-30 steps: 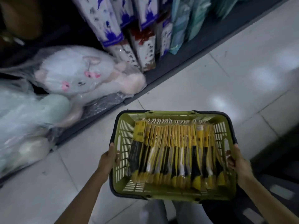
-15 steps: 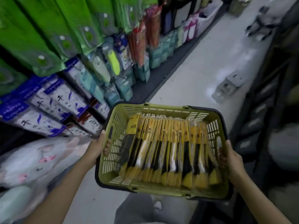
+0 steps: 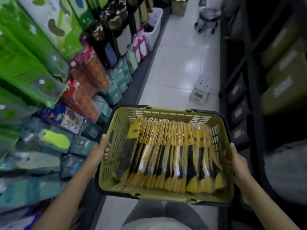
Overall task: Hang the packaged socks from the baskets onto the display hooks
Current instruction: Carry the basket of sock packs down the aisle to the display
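Carrying is the step in hand: the socks, yellow-carded packs standing on edge in a tight row, are filling the basket, their hanger loops pointing at its far wall. You are holding the basket level in front of your body. Your left hand is gripping its left wall and your right hand its right wall, fingers curling round the plastic on both sides. No pack is leaving the basket yet.

Left of the basket, the display is showing hanging goods in crowded rows; I cannot tell a free hook in the blur. Beyond the basket, a stool is sitting on the floor.

Next, I judge, you are needing somewhere to rest the basket, so that one hand is free to pinch a pack by its loop.
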`<action>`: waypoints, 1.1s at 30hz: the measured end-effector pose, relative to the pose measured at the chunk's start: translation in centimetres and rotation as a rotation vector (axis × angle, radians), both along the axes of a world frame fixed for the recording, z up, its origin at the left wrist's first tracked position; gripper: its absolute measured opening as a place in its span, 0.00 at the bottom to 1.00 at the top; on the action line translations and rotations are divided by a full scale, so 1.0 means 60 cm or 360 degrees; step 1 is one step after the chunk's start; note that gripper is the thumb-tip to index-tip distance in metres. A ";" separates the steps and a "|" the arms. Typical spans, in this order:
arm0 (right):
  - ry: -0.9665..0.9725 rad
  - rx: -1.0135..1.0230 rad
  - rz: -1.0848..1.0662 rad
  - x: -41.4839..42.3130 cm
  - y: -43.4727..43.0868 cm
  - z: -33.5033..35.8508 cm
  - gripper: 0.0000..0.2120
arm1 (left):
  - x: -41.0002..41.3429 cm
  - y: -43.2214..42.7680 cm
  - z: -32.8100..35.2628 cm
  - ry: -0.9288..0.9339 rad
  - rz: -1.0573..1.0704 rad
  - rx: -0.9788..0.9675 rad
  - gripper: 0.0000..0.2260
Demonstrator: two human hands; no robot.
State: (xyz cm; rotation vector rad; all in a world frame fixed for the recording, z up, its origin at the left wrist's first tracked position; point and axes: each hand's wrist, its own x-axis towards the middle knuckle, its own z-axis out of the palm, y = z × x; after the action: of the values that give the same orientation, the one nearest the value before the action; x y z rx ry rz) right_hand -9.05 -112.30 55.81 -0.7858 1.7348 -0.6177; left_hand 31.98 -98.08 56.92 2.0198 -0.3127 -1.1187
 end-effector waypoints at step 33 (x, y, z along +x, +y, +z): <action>-0.0012 -0.0004 -0.0362 0.389 -1.447 0.069 0.22 | 0.397 -1.620 0.032 -0.0073 -0.0174 -0.0129 0.22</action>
State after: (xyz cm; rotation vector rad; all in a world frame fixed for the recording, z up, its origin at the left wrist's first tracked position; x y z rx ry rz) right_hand 14.30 -199.13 59.92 -0.5910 1.8312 -0.7746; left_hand 55.81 -195.25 58.82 1.9786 -0.4896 -1.1090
